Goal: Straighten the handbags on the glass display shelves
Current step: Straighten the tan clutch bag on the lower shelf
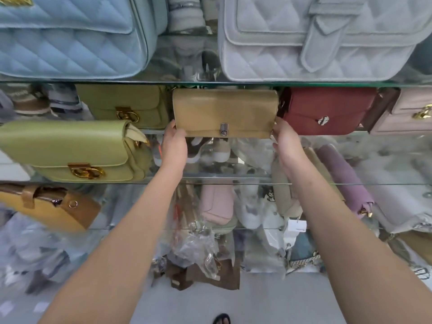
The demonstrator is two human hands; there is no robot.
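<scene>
A tan flap handbag (224, 111) with a small silver clasp stands on the middle glass shelf (385, 134). My left hand (174, 142) grips its lower left corner. My right hand (284, 141) grips its lower right corner. The bag faces front and sits level between a green bag (126, 104) behind on the left and a red bag (327, 111) on the right. A second, larger green bag (70, 150) with a gold clasp stands nearer, on the left of the lower shelf.
A pale blue quilted bag (70, 36) and a grey quilted bag (315, 38) stand on the top shelf. A pink bag (411, 113) is at the far right. A mustard bag (51, 209) lies lower left. Wrapped bags and plastic crowd the lower shelves and floor.
</scene>
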